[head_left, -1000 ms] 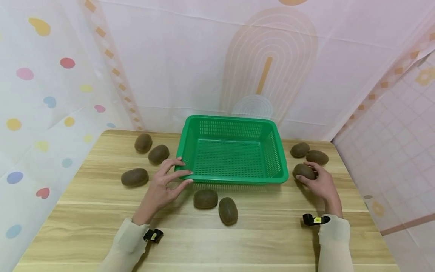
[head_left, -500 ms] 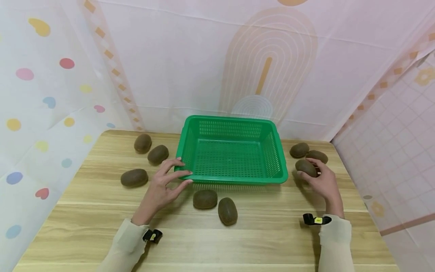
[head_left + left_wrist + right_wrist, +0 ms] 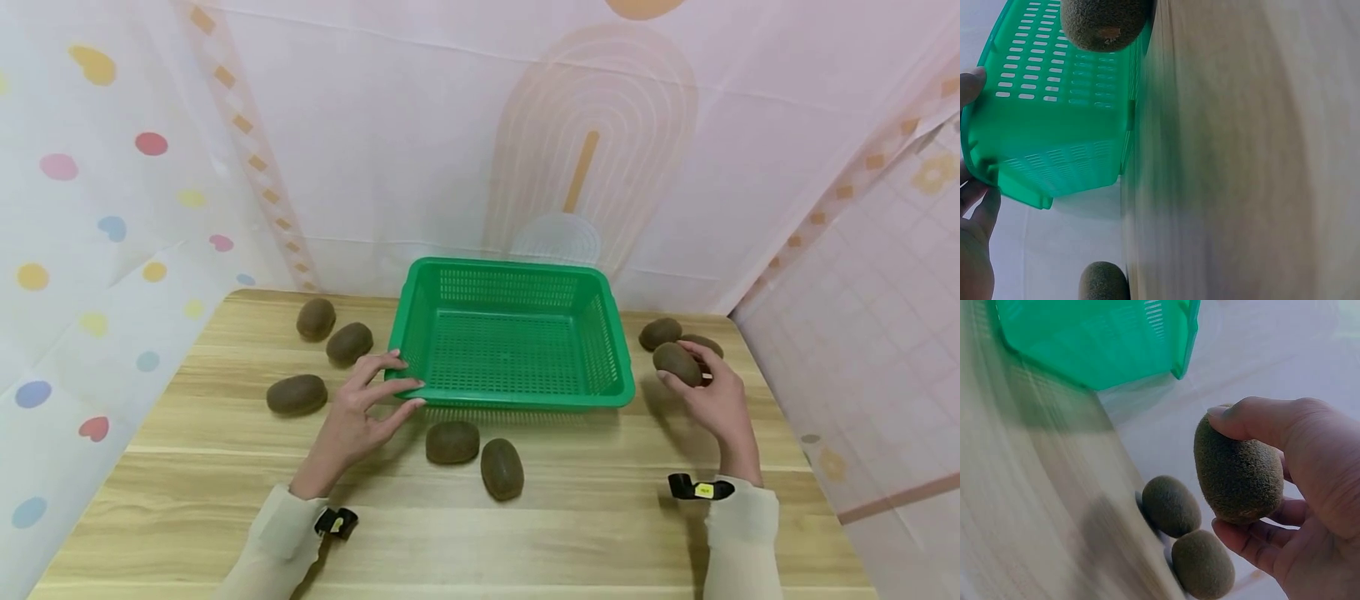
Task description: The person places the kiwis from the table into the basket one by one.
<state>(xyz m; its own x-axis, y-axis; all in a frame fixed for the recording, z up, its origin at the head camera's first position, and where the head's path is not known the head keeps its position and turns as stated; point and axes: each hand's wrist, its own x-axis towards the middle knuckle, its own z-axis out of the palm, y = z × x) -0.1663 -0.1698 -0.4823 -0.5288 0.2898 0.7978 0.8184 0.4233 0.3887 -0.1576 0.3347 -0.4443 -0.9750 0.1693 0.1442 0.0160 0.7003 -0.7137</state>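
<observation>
A green plastic basket [image 3: 510, 398] with slotted walls stands at the back middle of the table. My left hand [image 3: 362, 417] grips its front left corner, fingers over the rim and thumb outside. In the right wrist view a brown fuzzy kiwi [image 3: 1238, 472] sits between the thumb and fingers of my right hand [image 3: 1329, 481]. This kiwi is raised above the table, to the right of the basket. Two more kiwis, one nearer [image 3: 661, 335] and one partly hidden by my fingers [image 3: 703, 342], lie just behind it.
On the left lie three kiwis: one at the back [image 3: 316, 320], one beside it [image 3: 349, 344] and one nearer [image 3: 297, 395]. Before the basket rest two others, one lying sideways [image 3: 452, 442] and one lengthwise [image 3: 502, 469]. A patterned cloth wall [image 3: 360, 167] rises behind the wooden table [image 3: 585, 533].
My right hand has lifted its kiwi off the table, moving slightly up and to the right. My left hand and the basket have stayed in place.
</observation>
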